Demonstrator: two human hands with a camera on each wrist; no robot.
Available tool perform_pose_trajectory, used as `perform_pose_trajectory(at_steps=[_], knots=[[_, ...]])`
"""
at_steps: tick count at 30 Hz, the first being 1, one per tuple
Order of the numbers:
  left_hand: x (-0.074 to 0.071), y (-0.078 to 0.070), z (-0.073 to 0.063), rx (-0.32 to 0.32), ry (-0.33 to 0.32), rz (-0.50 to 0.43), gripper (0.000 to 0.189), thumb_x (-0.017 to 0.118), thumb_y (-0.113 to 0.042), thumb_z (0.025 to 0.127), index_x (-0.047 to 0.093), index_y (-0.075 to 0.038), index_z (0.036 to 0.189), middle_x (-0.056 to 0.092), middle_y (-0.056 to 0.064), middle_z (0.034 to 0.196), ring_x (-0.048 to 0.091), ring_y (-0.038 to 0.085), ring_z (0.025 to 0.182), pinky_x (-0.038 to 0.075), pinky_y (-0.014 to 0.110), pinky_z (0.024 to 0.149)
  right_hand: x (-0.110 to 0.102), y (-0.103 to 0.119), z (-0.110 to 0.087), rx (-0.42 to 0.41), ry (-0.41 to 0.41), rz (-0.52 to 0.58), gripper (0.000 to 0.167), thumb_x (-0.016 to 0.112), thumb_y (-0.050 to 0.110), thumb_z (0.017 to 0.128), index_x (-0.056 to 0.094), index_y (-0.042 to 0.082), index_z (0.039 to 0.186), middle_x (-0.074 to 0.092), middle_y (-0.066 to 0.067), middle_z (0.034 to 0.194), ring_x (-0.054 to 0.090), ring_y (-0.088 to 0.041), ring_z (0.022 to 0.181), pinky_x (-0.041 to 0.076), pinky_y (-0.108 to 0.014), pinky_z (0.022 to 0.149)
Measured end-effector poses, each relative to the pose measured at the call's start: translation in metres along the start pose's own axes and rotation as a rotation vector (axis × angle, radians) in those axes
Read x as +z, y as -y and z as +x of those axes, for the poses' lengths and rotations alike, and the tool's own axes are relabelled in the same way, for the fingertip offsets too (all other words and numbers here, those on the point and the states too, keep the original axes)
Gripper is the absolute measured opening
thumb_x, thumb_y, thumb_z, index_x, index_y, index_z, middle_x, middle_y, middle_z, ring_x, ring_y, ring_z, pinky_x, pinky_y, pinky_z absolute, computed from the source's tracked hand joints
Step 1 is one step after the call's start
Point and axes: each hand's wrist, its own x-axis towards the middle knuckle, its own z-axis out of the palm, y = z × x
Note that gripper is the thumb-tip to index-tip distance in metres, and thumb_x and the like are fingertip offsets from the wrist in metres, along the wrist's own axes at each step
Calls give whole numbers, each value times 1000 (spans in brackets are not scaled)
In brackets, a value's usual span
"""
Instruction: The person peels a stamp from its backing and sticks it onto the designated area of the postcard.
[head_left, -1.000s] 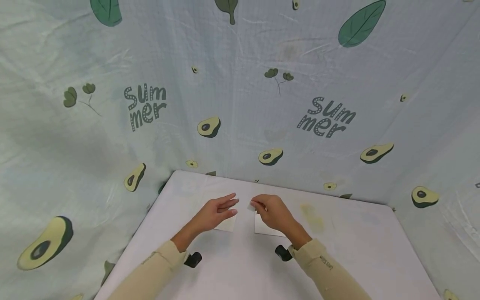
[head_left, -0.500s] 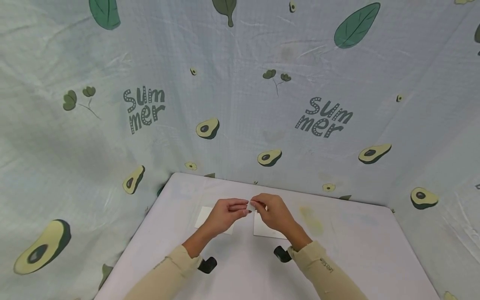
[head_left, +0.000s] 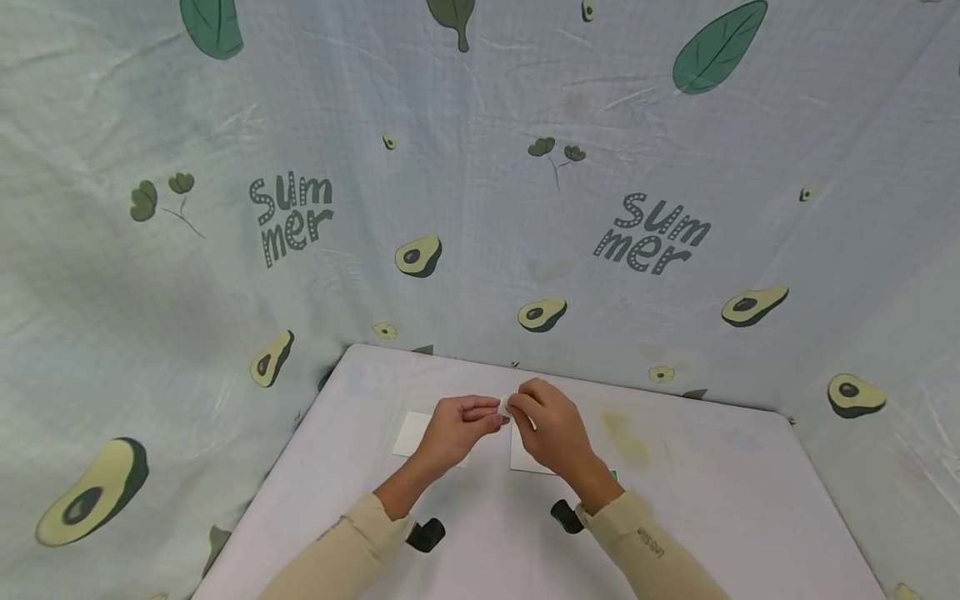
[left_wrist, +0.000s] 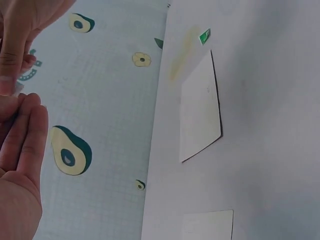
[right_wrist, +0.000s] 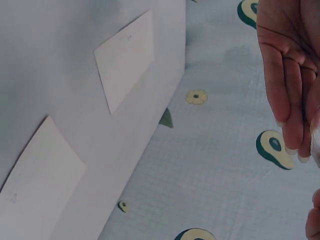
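Note:
My left hand (head_left: 453, 429) and right hand (head_left: 551, 425) meet above the far middle part of the table. Between their fingertips is a small whitish, partly see-through piece (head_left: 504, 407), mostly covered by the fingers. Thumb and index finger of the right hand pinch it from the right. On the other side the left thumb and index finger hold its edge, while the other left fingers lie nearly straight in the left wrist view. Beneath the hands lie two flat white cards, a left card (head_left: 409, 432) and a right card (head_left: 527, 455), each partly hidden in the head view.
A small green-and-white piece (left_wrist: 205, 36) lies beyond the right card on the white table (head_left: 480, 542). A yellowish stain (head_left: 624, 435) marks the tabletop. Behind the table hangs a cloth (head_left: 480, 192) printed with avocados and leaves.
The left hand has moved right to meet the right hand at the small whitish piece. The right hand has stayed near its place, turning slightly, and the green-and-white piece now shows beside its wrist.

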Motion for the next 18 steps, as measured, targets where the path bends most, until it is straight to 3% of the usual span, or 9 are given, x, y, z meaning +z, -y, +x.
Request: perform_pose_trajectory(at_steps=[5, 12, 18], knots=[[2, -1, -2, 12, -44, 69, 33, 69, -7, 100, 68, 6, 129, 76, 24, 120, 76, 34, 112, 63, 29, 89, 1, 3, -2, -60, 50, -52, 16, 88, 6, 81, 76, 5, 91, 69, -6, 90, 65, -18, 81, 62, -27, 73], [7, -8, -8, 201, -81, 370, 42, 66, -4, 100, 60, 6, 140, 78, 22, 116, 78, 33, 105, 65, 33, 84, -3, 6, 1, -61, 133, -143, 12, 86, 10, 84, 76, 7, 91, 70, -4, 90, 67, -16, 80, 62, -24, 74], [7, -12, -9, 274, -88, 454, 49, 67, -1, 99, 55, 8, 145, 78, 22, 114, 80, 30, 99, 65, 30, 78, -5, 6, 4, -89, 144, -177, 14, 86, 9, 84, 75, 8, 92, 71, -4, 91, 68, -15, 80, 62, -24, 74]])
